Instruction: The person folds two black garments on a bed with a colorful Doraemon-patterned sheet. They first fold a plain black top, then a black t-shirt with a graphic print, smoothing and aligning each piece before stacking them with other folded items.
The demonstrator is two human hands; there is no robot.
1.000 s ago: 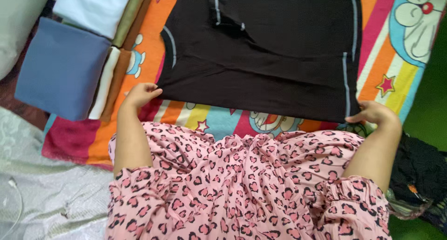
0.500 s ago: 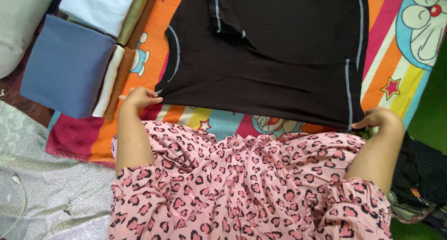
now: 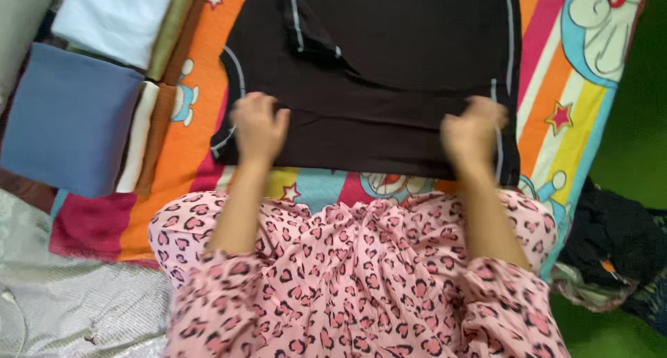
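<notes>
A dark brown garment (image 3: 396, 66) with pale piping lies spread on a bright striped cartoon sheet (image 3: 566, 115). My left hand (image 3: 258, 125) grips the garment's near edge on the left, fingers curled into the cloth. My right hand (image 3: 471, 130) grips the same edge on the right, close to a pale seam line. Both hands are blurred by motion, and the near edge looks folded over on itself. Pink leopard-print sleeves and lap fill the bottom of the view.
A folded blue cloth (image 3: 66, 118) lies on brown and cream folded pieces at the left, with a folded white piece (image 3: 114, 17) behind it. A grey patterned cover (image 3: 62, 302) is at the bottom left. A dark heap of clothes (image 3: 615, 240) sits at the right.
Both hands have moved inward and away from me, from the garment's outer near corners onto its body, carrying the near edge with them. The camera view has shifted slightly.
</notes>
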